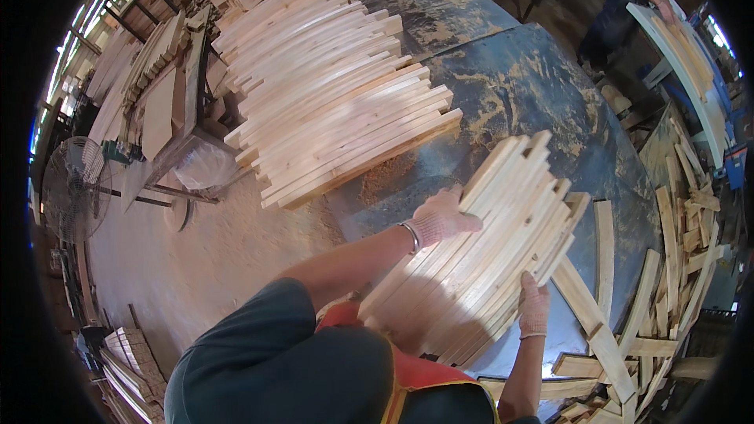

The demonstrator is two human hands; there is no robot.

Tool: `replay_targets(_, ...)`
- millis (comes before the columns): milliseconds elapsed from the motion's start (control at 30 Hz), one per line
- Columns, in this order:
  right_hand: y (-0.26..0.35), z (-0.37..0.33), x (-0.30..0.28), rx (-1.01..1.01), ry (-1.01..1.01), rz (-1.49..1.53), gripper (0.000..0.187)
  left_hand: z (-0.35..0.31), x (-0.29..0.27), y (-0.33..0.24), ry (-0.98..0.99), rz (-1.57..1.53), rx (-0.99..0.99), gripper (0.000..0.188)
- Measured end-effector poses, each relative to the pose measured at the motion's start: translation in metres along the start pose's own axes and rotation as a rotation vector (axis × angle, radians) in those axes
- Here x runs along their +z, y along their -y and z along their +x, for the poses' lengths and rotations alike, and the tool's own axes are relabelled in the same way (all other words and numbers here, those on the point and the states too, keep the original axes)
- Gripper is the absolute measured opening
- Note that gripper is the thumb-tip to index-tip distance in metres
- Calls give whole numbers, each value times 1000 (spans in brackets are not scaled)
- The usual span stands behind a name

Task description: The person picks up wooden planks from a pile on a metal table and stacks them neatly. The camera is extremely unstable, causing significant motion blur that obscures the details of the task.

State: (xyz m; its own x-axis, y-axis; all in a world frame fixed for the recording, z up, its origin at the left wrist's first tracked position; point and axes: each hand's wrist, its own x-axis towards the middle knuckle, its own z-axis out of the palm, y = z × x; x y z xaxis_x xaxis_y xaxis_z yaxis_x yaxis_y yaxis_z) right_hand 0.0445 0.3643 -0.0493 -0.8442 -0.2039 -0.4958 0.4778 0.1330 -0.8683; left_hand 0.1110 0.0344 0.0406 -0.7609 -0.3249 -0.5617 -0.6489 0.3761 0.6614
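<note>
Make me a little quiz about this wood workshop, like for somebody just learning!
1. True or false: the left hand and the right hand are on two separate bundles of wood.
2. What stands at the far left of the picture? (a) a ladder (b) a fan (c) a bicycle
3. Fill in the blank: both hands are wearing ____.

Key:
1. False: both are on one bundle of wooden strips.
2. b
3. gloves

Pale tan wood strips (491,239), pinkish gloves (441,218), dark shirt (275,345), yellow-edged red apron (426,371), tan-streaked blue-black tabletop (514,71)
</note>
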Motion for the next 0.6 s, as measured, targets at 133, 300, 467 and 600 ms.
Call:
replay_targets(133, 63, -28, -15, -196, -58, 21, 67, -38, -35, -65, -110, 20, 183, 116)
replay_targets(300, 174, -89, -10, -701, -186, -4, 83, -97, -97, -112, -391, -174, 784, 119)
replay_targets(467, 182, -147, 58, -828, -313, -134, 76, -90, -121, -51, -534, -230, 1148, 115)
replay_targets(600, 102, -172, 116, -825, -65, -283, 74, -60, -116, 76, -370, 453, 783, 99)
